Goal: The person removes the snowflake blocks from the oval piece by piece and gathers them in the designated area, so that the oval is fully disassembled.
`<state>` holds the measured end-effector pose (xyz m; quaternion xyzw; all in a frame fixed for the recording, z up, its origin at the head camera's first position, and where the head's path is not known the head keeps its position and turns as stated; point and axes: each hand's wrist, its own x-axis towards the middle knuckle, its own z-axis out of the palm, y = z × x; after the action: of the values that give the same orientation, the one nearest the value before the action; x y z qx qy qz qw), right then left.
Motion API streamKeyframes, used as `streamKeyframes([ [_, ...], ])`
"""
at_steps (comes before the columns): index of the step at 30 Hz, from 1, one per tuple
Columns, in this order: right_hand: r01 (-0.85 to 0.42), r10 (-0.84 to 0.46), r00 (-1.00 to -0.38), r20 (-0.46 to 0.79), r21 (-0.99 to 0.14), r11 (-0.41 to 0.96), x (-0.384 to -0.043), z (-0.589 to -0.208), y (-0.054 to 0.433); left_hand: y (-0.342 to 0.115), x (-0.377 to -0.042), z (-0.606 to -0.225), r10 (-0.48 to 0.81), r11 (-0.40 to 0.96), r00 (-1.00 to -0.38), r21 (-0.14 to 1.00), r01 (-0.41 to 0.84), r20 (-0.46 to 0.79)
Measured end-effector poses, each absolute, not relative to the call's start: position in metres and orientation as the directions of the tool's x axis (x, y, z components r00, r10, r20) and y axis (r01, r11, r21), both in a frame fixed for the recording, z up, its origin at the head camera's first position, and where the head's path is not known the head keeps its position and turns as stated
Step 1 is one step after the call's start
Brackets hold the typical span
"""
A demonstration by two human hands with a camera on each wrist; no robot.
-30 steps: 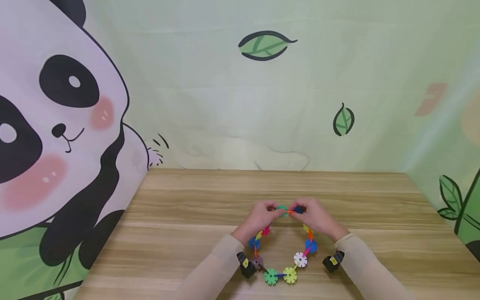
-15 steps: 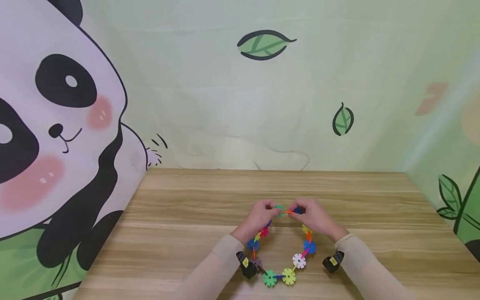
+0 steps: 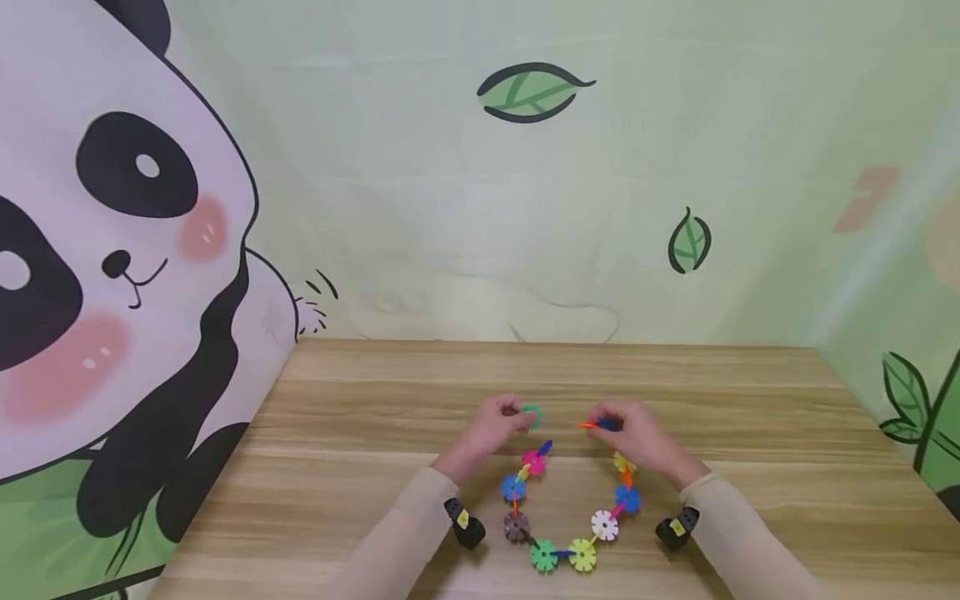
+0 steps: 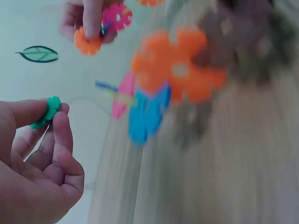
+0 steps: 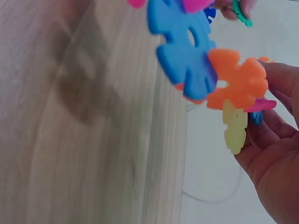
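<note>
My left hand (image 3: 489, 429) pinches a green notched plastic disc (image 4: 53, 107) between thumb and fingers, apart from the chain. A chain of interlocked, many-coloured discs curves in an open loop over the table, with a green disc (image 3: 543, 556) and a yellow disc (image 3: 582, 554) at its near side. My right hand (image 3: 637, 432) grips the chain's far right end around a blue disc (image 3: 608, 425); an orange disc (image 3: 587, 426) sticks out leftward from the fingertips. A dark blue disc (image 3: 546, 447) ends the left side, just below the left hand, touched by neither hand.
The wood-grain table (image 3: 360, 467) spreads around the loop. Behind it hangs a light green backdrop (image 3: 390, 208) printed with leaves and a panda (image 3: 150, 250). A small black camera (image 3: 465, 525) is strapped at the left wrist, another black camera (image 3: 677, 529) at the right.
My left hand has moved left with the green disc, opening a wide gap from the orange disc it was beside. The right hand keeps its hold and has shifted slightly right.
</note>
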<state>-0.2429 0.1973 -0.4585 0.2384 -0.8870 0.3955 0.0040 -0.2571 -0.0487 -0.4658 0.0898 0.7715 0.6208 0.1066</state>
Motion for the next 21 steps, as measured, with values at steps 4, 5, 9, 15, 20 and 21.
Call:
streamKeyframes([
  [4,-0.429,-0.410,-0.889,0.204,-0.685,0.589,-0.243,-0.460,0.200,-0.065,-0.262,-0.467,0.250,0.261,-0.967,0.965,0.018,-0.050],
  [5,-0.430,-0.409,-0.889,0.207,-0.683,0.590,-0.242,-0.459,0.201,-0.069,-0.263,-0.468,0.238,0.270,-0.970,0.963,0.014,-0.053],
  [9,-0.433,-0.404,-0.889,0.213,-0.678,0.594,-0.240,-0.457,0.202,-0.088,-0.269,-0.473,0.212,0.279,-0.977,0.960,0.029,-0.032],
  [15,-0.423,-0.407,-0.891,0.199,-0.688,0.590,-0.238,-0.455,0.205,-0.114,-0.264,-0.463,0.170,0.261,-0.983,0.965,-0.028,-0.075],
  [20,-0.400,-0.394,-0.901,0.181,-0.695,0.597,-0.237,-0.456,0.207,-0.147,-0.289,-0.494,0.154,0.268,-0.988,0.963,0.020,-0.022],
  [21,-0.408,-0.397,-0.899,0.187,-0.690,0.598,-0.237,-0.456,0.207,-0.154,-0.292,-0.496,0.147,0.278,-0.989,0.960,0.021,-0.021],
])
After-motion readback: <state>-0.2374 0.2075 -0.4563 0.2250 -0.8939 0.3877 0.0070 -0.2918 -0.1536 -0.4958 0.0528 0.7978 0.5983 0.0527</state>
